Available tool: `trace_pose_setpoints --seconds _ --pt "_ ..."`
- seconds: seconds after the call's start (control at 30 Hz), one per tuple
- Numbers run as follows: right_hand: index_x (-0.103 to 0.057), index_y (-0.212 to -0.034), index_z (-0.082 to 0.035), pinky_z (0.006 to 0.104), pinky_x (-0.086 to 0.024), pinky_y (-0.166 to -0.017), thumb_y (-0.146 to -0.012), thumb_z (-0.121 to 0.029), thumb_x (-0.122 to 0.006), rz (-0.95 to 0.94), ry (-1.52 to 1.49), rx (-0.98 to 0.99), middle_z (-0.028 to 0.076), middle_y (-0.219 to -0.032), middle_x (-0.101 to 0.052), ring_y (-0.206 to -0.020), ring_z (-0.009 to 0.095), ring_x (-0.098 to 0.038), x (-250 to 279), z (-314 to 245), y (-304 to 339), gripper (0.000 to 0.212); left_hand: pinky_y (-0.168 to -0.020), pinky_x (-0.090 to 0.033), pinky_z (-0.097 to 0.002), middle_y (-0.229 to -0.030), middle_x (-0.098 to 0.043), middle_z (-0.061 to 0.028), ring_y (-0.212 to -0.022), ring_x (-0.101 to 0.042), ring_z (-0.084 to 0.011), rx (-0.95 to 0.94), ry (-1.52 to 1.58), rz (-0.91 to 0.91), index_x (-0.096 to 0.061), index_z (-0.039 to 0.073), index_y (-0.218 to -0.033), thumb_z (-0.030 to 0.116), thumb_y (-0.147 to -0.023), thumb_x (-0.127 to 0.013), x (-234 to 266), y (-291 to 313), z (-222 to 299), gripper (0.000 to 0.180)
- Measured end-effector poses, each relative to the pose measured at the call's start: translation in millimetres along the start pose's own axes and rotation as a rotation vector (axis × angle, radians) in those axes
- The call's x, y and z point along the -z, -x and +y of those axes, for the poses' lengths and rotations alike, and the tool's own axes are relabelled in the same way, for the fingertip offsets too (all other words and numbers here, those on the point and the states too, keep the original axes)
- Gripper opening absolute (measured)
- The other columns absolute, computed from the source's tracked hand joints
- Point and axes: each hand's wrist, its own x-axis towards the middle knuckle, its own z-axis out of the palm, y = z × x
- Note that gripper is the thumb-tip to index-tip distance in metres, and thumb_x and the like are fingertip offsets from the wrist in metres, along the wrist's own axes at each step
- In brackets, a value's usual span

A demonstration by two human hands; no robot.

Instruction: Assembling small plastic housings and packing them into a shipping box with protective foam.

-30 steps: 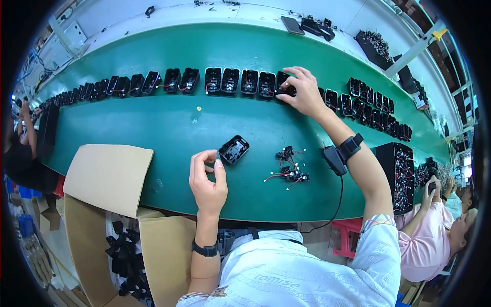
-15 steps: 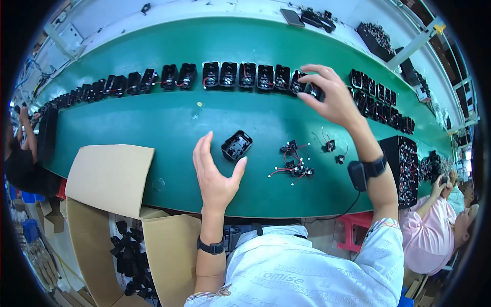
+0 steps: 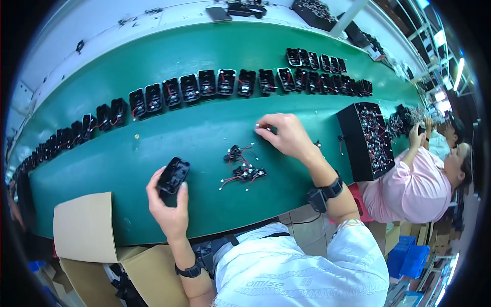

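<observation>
My left hand grips an open black plastic housing by its sides, thumb on the right and fingers on the left, its hollow side facing up. Over the green table, my right hand has thumb and fingertips pinched together. A small pale tip shows at those fingertips; the rest of what they hold is hidden. To the left of my right hand lies a loose cluster of small black parts with red and white wires. Another small dark part sits just beyond my right wrist.
A long curved row of black housings with parts inside crosses the green table. A black box full of small parts stands at the right, near a co-worker in pink. An open cardboard box is at the lower left.
My left hand has taken hold of the housing that lay on the table. My right hand has come back from the row of housings and closed its fingertips. The view has swung right.
</observation>
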Motion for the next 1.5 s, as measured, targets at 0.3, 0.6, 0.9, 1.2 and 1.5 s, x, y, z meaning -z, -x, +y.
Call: trace_pose_setpoints --seconds 0.3,0.6,0.9,1.2,1.5 --pt "-0.074 -0.093 0.000 0.0255 -0.049 -0.057 -0.096 -0.018 -0.067 0.210 -0.343 0.198 0.006 -0.077 -0.070 -0.063 0.010 -0.063 5.9 -3.6 -32.6 0.020 -0.101 -0.048 -0.0387 -0.126 -0.058 -0.0198 -0.113 -0.060 -0.0255 0.160 0.607 -0.004 -0.044 -0.001 -0.131 0.008 -0.082 -0.073 -1.2 -17.1 16.9 0.058" --pt "-0.066 -0.089 0.001 0.0242 -0.046 -0.053 -0.103 -0.019 -0.057 0.010 -0.628 0.018 0.004 -0.075 -0.065 -0.055 0.008 -0.059 4.3 5.4 -15.8 0.026 -0.082 -0.060 -0.0423 -0.121 -0.062 -0.0252 -0.114 -0.065 -0.0418 0.091 0.773 -0.488 -0.042 -0.001 -0.134 0.021 -0.088 -0.069 -62.6 -106.8 69.2 0.058" --pt "-0.063 -0.090 0.000 0.0305 -0.055 -0.061 -0.104 -0.025 -0.052 -0.028 -0.593 0.027 0.010 -0.081 -0.071 -0.067 0.015 -0.071 -1.4 14.3 -14.3 0.031 -0.087 -0.060 -0.0474 -0.136 -0.052 -0.0332 -0.122 -0.058 -0.0456 0.417 1.030 -0.821 -0.043 0.004 -0.133 0.017 -0.084 -0.069 -108.2 -98.2 20.5 0.057" --pt "-0.067 -0.108 0.001 0.0297 -0.054 -0.089 -0.094 -0.005 -0.069 -0.042 -1.257 0.018 0.010 -0.112 -0.070 -0.098 0.013 -0.065 0.3 8.3 -10.8 0.016 -0.082 -0.058 -0.0384 -0.121 -0.064 -0.0238 -0.107 -0.068 -0.0365 0.457 0.927 -0.890 -0.049 0.001 -0.131 0.026 -0.085 -0.073 -107.8 -93.5 20.5 0.058" --pt "-0.067 -0.102 0.004 0.0268 -0.057 -0.078 -0.090 0.003 -0.071 0.188 -0.722 0.151 0.010 -0.110 -0.066 -0.100 0.013 -0.067 -9.7 1.3 -5.8 0.013 -0.107 -0.047 -0.0462 -0.147 -0.047 -0.0255 -0.130 -0.055 -0.0335 0.456 1.082 -0.945 -0.043 -0.003 -0.142 0.022 -0.090 -0.067 -114.2 -94.8 30.8 0.063"
